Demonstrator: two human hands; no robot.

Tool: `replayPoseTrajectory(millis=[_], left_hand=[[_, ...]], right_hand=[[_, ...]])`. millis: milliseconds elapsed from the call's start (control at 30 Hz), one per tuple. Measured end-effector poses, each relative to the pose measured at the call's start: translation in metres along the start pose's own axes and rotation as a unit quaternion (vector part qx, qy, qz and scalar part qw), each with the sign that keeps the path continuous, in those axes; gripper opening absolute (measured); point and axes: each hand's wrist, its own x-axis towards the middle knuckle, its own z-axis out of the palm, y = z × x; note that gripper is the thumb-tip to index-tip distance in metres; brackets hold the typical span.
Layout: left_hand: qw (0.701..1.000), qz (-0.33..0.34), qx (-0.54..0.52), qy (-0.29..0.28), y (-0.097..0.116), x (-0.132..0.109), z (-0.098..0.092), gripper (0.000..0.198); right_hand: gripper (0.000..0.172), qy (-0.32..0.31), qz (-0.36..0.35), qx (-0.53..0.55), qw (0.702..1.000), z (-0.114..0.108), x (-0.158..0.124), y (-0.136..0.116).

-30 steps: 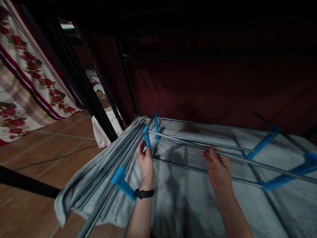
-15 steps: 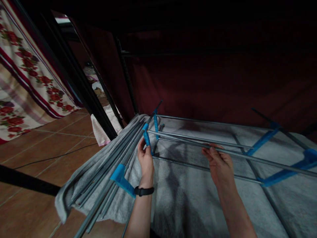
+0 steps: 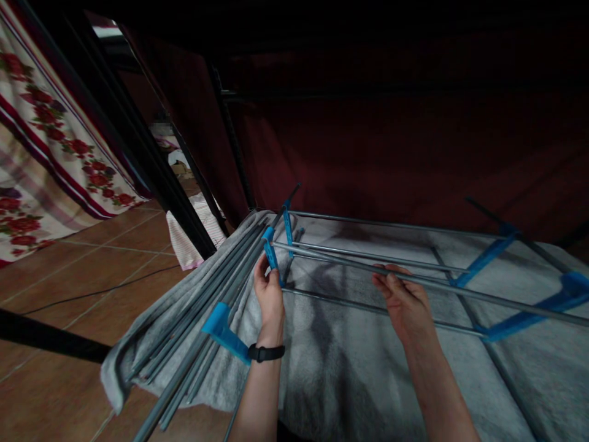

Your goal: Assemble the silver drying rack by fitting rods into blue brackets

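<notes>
My left hand (image 3: 268, 291), with a dark wristband, grips a blue plastic bracket (image 3: 270, 253) on the left side of a grey tube frame. My right hand (image 3: 402, 294) pinches a long grey metal tube (image 3: 464, 293) between thumb and fingers. The tube's left end meets the top of that bracket; whether it sits inside a hole I cannot tell. Another blue bracket (image 3: 225, 334) is on the same upright, nearer to me. At the right, a blue bracket (image 3: 538, 316) lies under the far part of the tube.
Several loose grey tubes (image 3: 197, 307) lie on the left of a grey blanket (image 3: 359, 368). A black post (image 3: 156, 172) rises at the left, beside a floral curtain (image 3: 55, 129). Dark red cloth (image 3: 391, 153) hangs behind. A cable (image 3: 105, 288) crosses the tiled floor.
The view has shifted very slightly. Both hands keep their grip, and my right hand has moved a touch to the left along with the tube.
</notes>
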Motion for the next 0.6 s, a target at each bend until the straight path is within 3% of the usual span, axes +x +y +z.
replayPoseTrajectory(millis=[300,600], left_hand=[[1.0,-0.005,0.003,-0.004,0.005,-0.002,0.002,0.045],[0.999,0.012,0.044,-0.013,0.005,-0.005,0.004,0.049]], right_hand=[[0.016,-0.01,-0.004,0.0,1.0,-0.001,0.0,-0.001],[0.025,0.093,-0.027,0.021,0.995,0.015,0.001,0.008]])
